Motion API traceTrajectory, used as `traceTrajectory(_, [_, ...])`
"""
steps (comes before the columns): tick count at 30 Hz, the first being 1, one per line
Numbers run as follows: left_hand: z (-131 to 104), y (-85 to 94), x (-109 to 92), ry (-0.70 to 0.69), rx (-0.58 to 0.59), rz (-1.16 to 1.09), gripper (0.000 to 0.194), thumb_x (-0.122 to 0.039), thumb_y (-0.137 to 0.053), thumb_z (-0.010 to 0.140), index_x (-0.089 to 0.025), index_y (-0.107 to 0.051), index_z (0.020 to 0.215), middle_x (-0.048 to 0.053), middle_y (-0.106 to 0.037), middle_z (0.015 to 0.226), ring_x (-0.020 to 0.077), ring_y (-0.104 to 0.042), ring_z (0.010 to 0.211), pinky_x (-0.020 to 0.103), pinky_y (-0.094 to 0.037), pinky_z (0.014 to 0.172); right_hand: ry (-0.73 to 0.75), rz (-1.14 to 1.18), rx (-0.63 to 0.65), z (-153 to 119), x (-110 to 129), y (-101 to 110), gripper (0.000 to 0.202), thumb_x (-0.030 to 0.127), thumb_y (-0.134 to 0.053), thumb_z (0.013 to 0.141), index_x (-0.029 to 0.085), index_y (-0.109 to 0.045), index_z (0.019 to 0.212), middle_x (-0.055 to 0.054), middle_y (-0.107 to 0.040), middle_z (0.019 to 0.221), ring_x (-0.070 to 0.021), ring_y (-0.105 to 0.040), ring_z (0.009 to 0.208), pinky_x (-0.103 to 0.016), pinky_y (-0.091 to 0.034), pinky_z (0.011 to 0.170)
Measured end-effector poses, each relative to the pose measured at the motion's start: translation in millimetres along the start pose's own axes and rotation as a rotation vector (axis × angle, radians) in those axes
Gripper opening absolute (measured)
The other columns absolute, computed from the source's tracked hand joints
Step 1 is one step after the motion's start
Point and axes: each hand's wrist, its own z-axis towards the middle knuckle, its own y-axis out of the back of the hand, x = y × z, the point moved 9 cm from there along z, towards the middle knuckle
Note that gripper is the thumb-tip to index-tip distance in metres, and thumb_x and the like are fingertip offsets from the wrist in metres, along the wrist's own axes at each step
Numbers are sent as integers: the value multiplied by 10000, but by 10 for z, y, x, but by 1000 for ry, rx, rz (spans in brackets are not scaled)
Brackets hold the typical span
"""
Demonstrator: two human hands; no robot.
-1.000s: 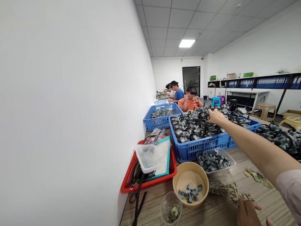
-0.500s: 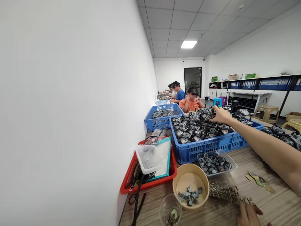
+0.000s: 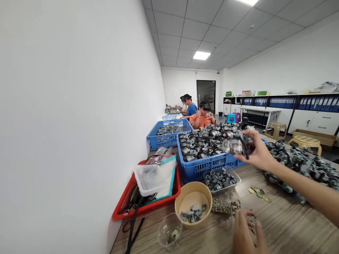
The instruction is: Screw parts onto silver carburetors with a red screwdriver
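My right hand (image 3: pixel 254 150) holds a silver and black metal assembly (image 3: pixel 234 145) above the front right part of a large blue crate (image 3: pixel 212 164), which is heaped with similar assemblies. Low in the view, my left hand (image 3: pixel 247 225) is over the wooden table, thumb and fingers apart, with small dark pieces showing between them. Just beyond it lies a clear container of small brassy screws (image 3: pixel 224 205). Close by are a round tan bowl (image 3: pixel 194 197) with grey metal pieces, a clear tray (image 3: pixel 221 180) of dark metal parts and several flat brassy discs (image 3: pixel 260 193).
A red basket (image 3: pixel 148 204) with a clear lid and black straps stands at the left by the wall. In front is a clear cup (image 3: pixel 170 231). Another blue crate (image 3: pixel 169 135) sits behind. More assemblies (image 3: pixel 304 165) are piled at right. People sit farther back.
My right hand has lifted an assembly out of the heap and brought it nearer. My left hand has come off the screws and opened. The view has turned right.
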Motion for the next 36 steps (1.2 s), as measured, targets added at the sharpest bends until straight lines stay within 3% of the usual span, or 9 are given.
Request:
traceTrajectory(4, [-51,43,-112,-30,-33,-160,602,-664,-520,951,-218,-584,1352,152,-710,1229,288,-707,1022,403,-581,913,-3,95,-21,-1002,285,246,770,491,-853,769,303,-366,1334,-198,-507,1475,-304,-726,1086,-341,-625,723])
traceTrajectory(7, [-167,-69,-194,-58,12,-381,800,-736,-582,899,-182,-499,1470,194,-667,1361,304,-690,1147,423,-561,1013,-43,21,-51,-1704,351,306,792,379,-868,756,306,-370,1368,-245,-469,1529,-308,-755,1018,-291,-591,574])
traceTrajectory(10, [-303,-163,-210,-18,6,-449,776,-710,-664,871,-137,-573,1387,201,-697,1324,317,-692,1173,417,-549,1048,-157,-5,-55,-2246,312,265,777,358,-821,773,322,-349,1389,-271,-459,1554,-269,-766,821,-323,-568,509])
traceTrajectory(13, [-392,-208,-184,27,-18,-359,685,-697,-682,861,-138,-629,1253,173,-752,1193,306,-727,1079,381,-605,916,-275,-56,-42,-2577,276,234,780,343,-791,783,339,-319,1404,-283,-436,1582,-260,-754,744,-367,-567,509])
traceTrajectory(16, [-427,-250,-155,30,-11,-256,630,-709,-678,849,-148,-647,1134,124,-776,1004,265,-748,897,340,-616,788,-290,-190,0,-2688,300,272,721,301,-740,808,314,-320,1395,-279,-493,1546,-248,-751,702,-374,-567,529])
traceTrajectory(20, [-421,-287,-114,35,-6,-197,588,-708,-650,863,-156,-648,1067,102,-775,944,235,-746,837,309,-611,762,-261,-331,194,-2662,241,287,754,166,-668,716,279,-351,1390,-257,-522,1539,-218,-733,645,-361,-576,546])
traceTrajectory(26, [-355,-286,-143,66,89,-72,305,-479,-661,885,-194,-662,994,60,-795,875,224,-758,782,292,-588,726,-135,-363,446,-2660,162,379,740,184,-654,719,295,-428,1415,-174,-617,1474,-243,-780,712,-371,-625,575])
traceTrajectory(31, [-392,-414,-168,12,317,276,290,-429,-652,862,-217,-688,1057,68,-806,857,270,-757,777,321,-546,683,-168,-298,466,-2627,156,664,536,289,-669,874,362,-460,1362,-32,-797,1133,-178,-685,487,-295,-508,416])
traceTrajectory(36, [-405,-473,-158,-80,367,469,338,-446,-646,875,-203,-697,1103,99,-807,868,311,-759,775,341,-517,667,-217,-211,451,-2346,114,854,143,435,-571,996,348,-603,1104,3,-792,887,-164,-639,464,-302,-496,454])
